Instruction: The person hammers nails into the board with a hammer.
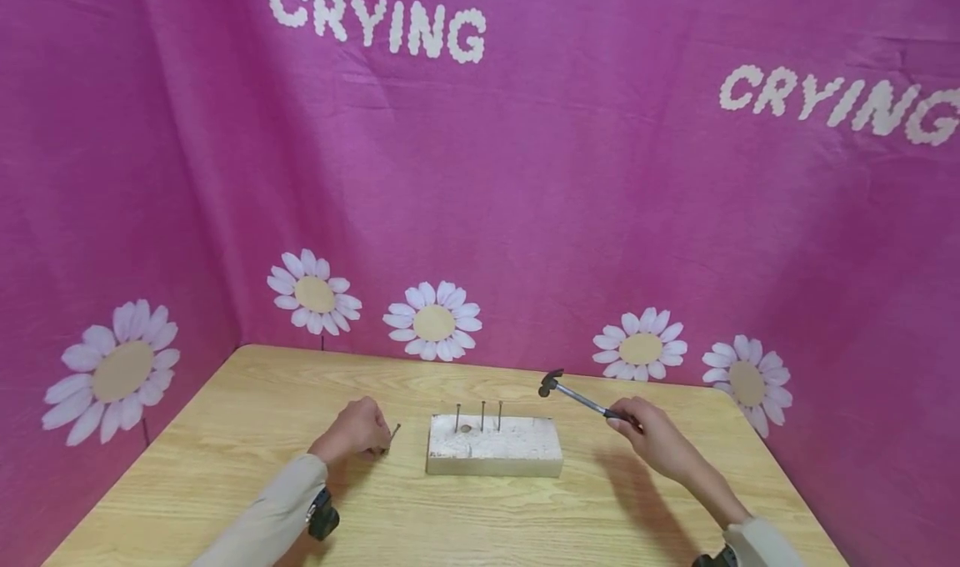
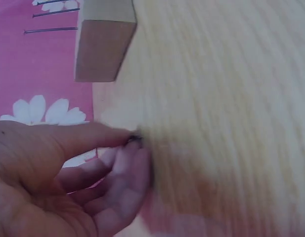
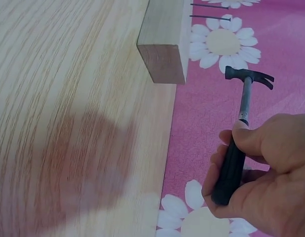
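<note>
A white-topped wooden block [image 1: 495,446] lies on the table, with three nails [image 1: 483,415] standing upright in its top. Left of the block, low over the tabletop, my left hand [image 1: 357,429] pinches a nail [image 1: 396,432] between thumb and fingertips. Only a small dark bit of that nail shows in the left wrist view; the fingers hide the rest. To the right of the block, my right hand [image 1: 656,438] grips a small claw hammer [image 3: 245,98] by its black handle. The hammer's head is raised above the table, apart from block and nails.
The wooden table [image 1: 360,509] has its far edge against a pink cloth backdrop [image 1: 525,217] printed with daisies and white lettering. More cloth hangs along the left and right sides. A dark round mark [image 1: 466,428] shows on the block's top near the nails.
</note>
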{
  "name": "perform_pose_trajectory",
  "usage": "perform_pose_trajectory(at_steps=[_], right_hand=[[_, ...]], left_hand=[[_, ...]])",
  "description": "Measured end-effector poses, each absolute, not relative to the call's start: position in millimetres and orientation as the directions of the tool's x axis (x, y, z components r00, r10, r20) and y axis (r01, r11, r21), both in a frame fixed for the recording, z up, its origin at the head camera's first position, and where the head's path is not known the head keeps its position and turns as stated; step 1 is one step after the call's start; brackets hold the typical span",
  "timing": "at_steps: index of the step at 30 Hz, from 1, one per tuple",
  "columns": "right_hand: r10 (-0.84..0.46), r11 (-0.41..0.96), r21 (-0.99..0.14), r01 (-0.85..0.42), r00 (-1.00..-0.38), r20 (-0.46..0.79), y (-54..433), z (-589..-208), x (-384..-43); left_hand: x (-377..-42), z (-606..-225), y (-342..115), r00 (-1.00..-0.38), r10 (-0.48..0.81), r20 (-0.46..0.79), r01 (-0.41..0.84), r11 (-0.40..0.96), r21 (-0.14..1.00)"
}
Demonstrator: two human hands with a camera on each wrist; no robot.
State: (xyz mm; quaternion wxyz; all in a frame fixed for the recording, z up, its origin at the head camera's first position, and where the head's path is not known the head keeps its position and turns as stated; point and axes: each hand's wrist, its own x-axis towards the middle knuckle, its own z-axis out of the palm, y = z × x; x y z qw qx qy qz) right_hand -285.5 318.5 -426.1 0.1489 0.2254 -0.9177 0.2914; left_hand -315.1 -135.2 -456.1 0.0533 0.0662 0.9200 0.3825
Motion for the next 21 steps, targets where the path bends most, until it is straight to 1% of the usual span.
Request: perform_pose_trajectory(at_steps=[4, 7, 9, 12, 15, 17, 21], right_hand=[[-0.299, 0.741, -0.493, -0.457, -0.881, 0.368, 317.7, -424.5, -283.8], [-0.285, 0.748, -0.502, -0.435, -0.893, 0.349, 316.9, -424.3, -283.7], [-0.275, 0.754, -0.507, -0.417, -0.902, 0.334, 316.1, -424.4, -284.0], [-0.256, 0.765, -0.509, -0.394, -0.912, 0.322, 315.2, -425.0, -284.7], [-0.247, 0.770, -0.507, -0.387, -0.914, 0.323, 314.3, -425.4, -284.8], [-0.241, 0.773, -0.506, -0.382, -0.915, 0.322, 313.5, -425.7, -284.7], [-0.236, 0.775, -0.509, -0.375, -0.919, 0.317, 311.3, -425.4, -284.6]], left_hand=[[-314.4, -451.8, -136.0, -0.976, 0.196, -0.097, 0.071, 0.703, 0.708], [-314.7, -450.2, -135.3, -0.973, 0.208, -0.100, 0.062, 0.654, 0.754], [-316.3, -448.8, -132.9, -0.972, 0.227, -0.055, 0.082, 0.554, 0.828], [-319.5, -442.9, -123.1, -0.958, 0.280, 0.061, 0.155, 0.329, 0.932], [-321.3, -432.3, -104.4, -0.927, 0.335, 0.167, 0.223, 0.136, 0.965], [-319.8, -425.3, -88.8, -0.908, 0.363, 0.211, 0.253, 0.073, 0.965], [-314.8, -417.3, -57.2, -0.894, 0.369, 0.255, 0.296, 0.059, 0.953]])
